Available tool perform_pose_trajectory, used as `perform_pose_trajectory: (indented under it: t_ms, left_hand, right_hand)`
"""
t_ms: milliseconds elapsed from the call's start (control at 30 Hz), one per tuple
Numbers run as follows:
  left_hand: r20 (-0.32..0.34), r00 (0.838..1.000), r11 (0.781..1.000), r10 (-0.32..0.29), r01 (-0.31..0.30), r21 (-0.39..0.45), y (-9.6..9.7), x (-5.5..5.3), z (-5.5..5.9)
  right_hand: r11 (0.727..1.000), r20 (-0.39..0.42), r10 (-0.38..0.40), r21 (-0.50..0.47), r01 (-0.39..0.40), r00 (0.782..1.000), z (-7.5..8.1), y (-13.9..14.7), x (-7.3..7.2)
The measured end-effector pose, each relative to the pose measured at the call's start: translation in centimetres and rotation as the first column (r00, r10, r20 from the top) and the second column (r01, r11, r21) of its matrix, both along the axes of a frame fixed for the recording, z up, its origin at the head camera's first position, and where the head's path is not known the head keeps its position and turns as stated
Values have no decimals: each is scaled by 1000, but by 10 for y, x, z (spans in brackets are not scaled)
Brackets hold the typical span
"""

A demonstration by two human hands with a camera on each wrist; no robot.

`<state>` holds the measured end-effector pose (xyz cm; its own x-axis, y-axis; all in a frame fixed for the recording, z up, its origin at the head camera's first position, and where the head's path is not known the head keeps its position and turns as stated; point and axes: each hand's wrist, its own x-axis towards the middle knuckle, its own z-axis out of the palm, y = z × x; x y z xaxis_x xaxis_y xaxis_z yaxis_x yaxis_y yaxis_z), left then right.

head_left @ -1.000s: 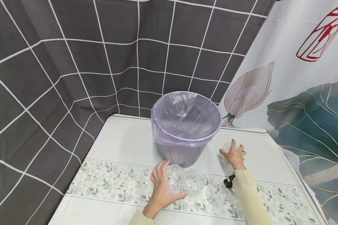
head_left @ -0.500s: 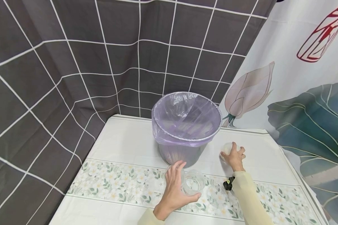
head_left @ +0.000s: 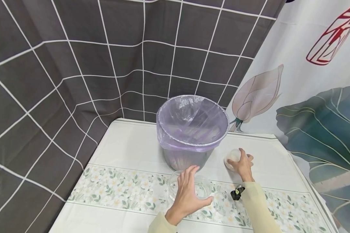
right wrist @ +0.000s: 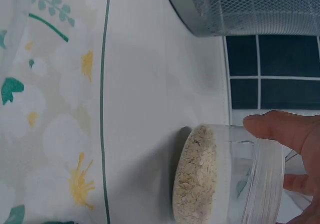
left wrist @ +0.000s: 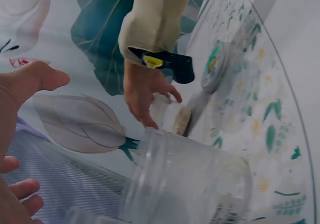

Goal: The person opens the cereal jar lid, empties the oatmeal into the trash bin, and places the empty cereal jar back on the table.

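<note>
gripping a small clear plastic cup of oats (head_left: pixel 232 157) right of the purple-lined grey mesh bin (head_left: pixel 192 129), the right hand (head_left: pixel 243 164) is risking a spill; the left hand (head_left: pixel 188 192), spread wide, is reaching over two empty clear jars (head_left: pixel 201 187).

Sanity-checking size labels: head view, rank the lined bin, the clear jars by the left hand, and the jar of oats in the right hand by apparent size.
1. Lined bin, by far the largest.
2. Clear jars, partly behind the left hand; two alike, unranked.
3. Jar of oats, smallest, though half covered by the right hand and farther away, so this is unsure.
</note>
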<state>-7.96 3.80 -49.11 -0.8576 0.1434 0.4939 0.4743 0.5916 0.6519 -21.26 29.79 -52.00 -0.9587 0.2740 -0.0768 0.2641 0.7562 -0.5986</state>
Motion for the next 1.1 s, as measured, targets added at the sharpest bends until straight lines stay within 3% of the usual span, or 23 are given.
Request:
perform_pose_trajectory:
  t_ms: [200, 500, 733, 1100]
  left_hand:
    - [-32, 999, 1000, 1, -1, -6, 0, -2, 7]
    - [-46, 999, 998, -19, 17, -54, 3, -5, 4]
    - [-47, 998, 995, -37, 33, -90, 5, -6, 3]
    - [-50, 997, 994, -55, 50, -93, 6, -7, 1]
  right_hand:
    - [1000, -26, -1, -19, 1, 1000, 11, -10, 13]
    - [995, -93, 80, -57, -85, 993, 36, -34, 43]
    - [990, -190, 102, -80, -119, 976, 54, -56, 67]
    - [976, -276, 139, -124, -178, 951, 76, -93, 103]
